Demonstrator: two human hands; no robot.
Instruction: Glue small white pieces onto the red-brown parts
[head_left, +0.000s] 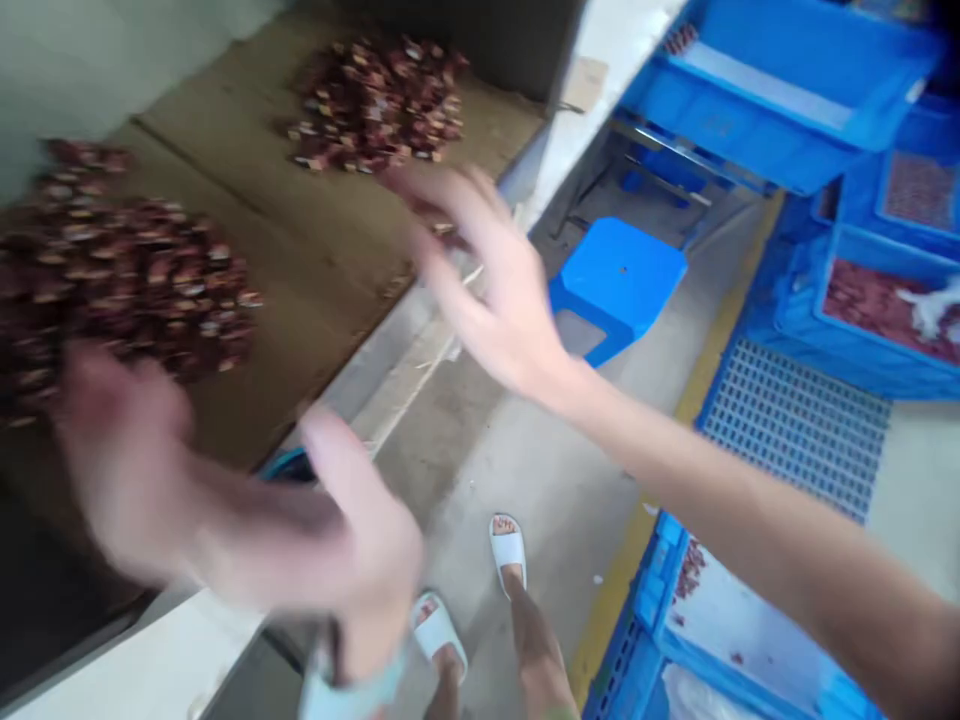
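My left hand (247,510) is blurred by motion, its thumb spread wide from the fingers. Its fingertips are close to a large pile of small dark-red pieces with pale, shiny ends (150,280) on a brown tabletop (300,270). Over the table's front edge is my right hand (495,280), fingers bent and apart from the thumb, with nothing plainly held. Just beyond its fingertips lies a second pile of the same pieces (382,100). Whether either hand touches a piece is hard to tell through the blur.
A blue plastic stool (622,280) stands on the grey floor right of the table. Blue crates (757,110) line the right side, several holding reddish pieces, beside a blue grid panel (795,430). My feet in white slippers (508,548) are below.
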